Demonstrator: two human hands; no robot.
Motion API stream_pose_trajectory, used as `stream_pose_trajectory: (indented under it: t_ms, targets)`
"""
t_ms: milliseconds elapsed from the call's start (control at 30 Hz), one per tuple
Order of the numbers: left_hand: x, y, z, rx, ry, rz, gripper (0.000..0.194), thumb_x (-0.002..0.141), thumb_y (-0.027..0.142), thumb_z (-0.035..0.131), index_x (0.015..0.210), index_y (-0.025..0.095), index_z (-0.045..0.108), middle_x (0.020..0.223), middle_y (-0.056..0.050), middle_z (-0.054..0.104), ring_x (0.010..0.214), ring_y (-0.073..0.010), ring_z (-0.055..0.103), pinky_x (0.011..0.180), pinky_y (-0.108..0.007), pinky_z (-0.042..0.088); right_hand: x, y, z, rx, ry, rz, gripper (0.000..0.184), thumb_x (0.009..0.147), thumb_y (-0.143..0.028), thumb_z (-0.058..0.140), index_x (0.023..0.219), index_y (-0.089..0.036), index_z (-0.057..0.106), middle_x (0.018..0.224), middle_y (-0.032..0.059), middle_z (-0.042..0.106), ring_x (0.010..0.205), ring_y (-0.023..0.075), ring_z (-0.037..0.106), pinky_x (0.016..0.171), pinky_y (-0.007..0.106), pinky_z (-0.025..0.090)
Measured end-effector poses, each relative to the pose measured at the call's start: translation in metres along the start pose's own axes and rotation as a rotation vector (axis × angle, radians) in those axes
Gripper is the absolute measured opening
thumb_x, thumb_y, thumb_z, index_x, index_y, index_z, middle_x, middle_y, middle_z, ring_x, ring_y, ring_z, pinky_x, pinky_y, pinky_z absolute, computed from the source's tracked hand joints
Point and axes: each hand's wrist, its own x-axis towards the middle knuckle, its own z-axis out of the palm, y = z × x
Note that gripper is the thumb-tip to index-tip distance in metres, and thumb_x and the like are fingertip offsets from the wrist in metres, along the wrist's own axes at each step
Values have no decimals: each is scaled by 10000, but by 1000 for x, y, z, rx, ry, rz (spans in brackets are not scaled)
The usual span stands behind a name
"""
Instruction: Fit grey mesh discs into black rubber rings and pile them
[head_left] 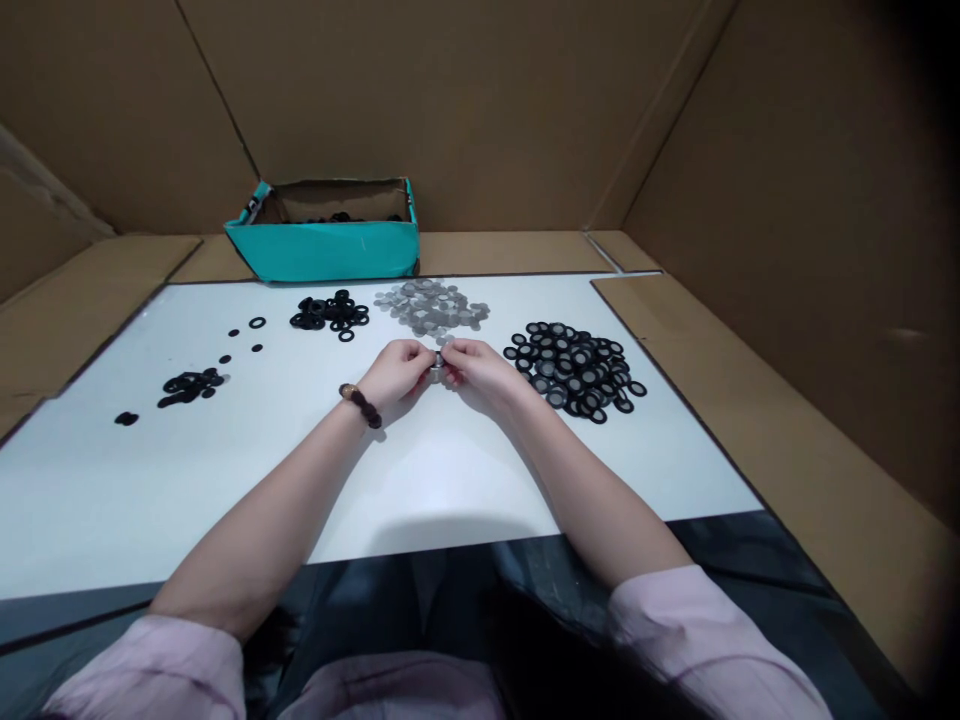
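Note:
My left hand point(397, 369) and my right hand point(476, 368) meet over the middle of the white tabletop point(442, 480). Pinched between their fingertips is a small black ring point(439, 358) that seems to have a pale disc in it; fingers cover much of it. Just beyond the hands lies a loose pile of translucent grey discs point(433, 305). To the right of my right hand is a heap of black rings with grey discs set in them point(574, 368). Farther left, plain black rings point(330, 312) form a smaller pile.
Small black pieces point(191, 385) lie in a cluster at the left, with a few strays around them. A turquoise box point(330, 250) holding dark pieces stands at the back. Cardboard walls point(480, 110) enclose the table at the back and sides.

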Motion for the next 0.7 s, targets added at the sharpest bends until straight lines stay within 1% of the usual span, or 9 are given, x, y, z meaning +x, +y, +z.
stream_pose_trajectory:
  t_ms: [67, 167, 300, 433, 500, 567, 633, 700]
  targets:
    - [-2, 4, 0, -59, -69, -46, 226, 781, 139, 472, 556, 154, 470, 431, 21, 444, 343, -57, 379, 362, -199, 265, -1, -3, -2, -11, -19, 40, 267, 822, -84, 472, 568, -159, 440, 436, -40, 426, 391, 51, 382, 418, 184, 290]
    - [-2, 4, -3, -105, -135, -77, 192, 771, 132, 478, 581, 136, 510, 457, 10, 473, 354, -59, 408, 374, -199, 304, -2, -5, -3, -22, -60, 66, 275, 810, -78, 467, 550, -159, 431, 432, -37, 417, 393, 51, 374, 408, 183, 280]
    - [3, -1, -7, -72, -150, -51, 191, 763, 143, 502, 572, 134, 513, 467, 9, 489, 365, -56, 423, 392, -193, 341, -3, -6, -3, -92, -68, 46, 278, 825, -118, 475, 549, -150, 459, 440, -28, 437, 409, 54, 391, 430, 186, 300]
    - [2, -1, -9, -18, -162, -32, 170, 736, 136, 523, 566, 134, 530, 453, 11, 488, 378, -59, 427, 396, -190, 346, -4, -5, -5, -177, -103, 24, 277, 821, -142, 493, 544, -145, 479, 454, -21, 462, 429, 57, 399, 462, 197, 314]
    - [1, 1, -10, 5, -142, -22, 150, 713, 128, 530, 564, 133, 540, 441, 19, 475, 376, -58, 418, 388, -188, 330, -4, -4, -7, -187, -129, -8, 255, 807, -140, 510, 554, -147, 485, 454, -28, 454, 437, 60, 401, 474, 201, 315]
    - [0, 2, -11, 15, -93, 0, 121, 687, 128, 542, 566, 135, 545, 433, 30, 462, 370, -55, 403, 375, -185, 303, -3, -2, -9, -192, -137, -52, 240, 799, -149, 535, 564, -150, 488, 447, -37, 441, 438, 60, 396, 473, 203, 307]
    - [0, 2, -10, 20, -30, 26, 106, 666, 133, 554, 561, 137, 537, 428, 40, 457, 368, -49, 388, 371, -179, 282, -3, 0, -9, -196, -112, -94, 256, 799, -181, 563, 559, -155, 477, 441, -41, 430, 430, 57, 379, 464, 205, 295]
    - [1, 1, -7, 14, 32, 50, 111, 660, 138, 553, 554, 140, 521, 418, 48, 448, 371, -46, 378, 375, -174, 271, -2, 2, -7, -167, -69, -105, 283, 813, -223, 567, 558, -163, 458, 440, -40, 426, 425, 58, 375, 461, 207, 298]
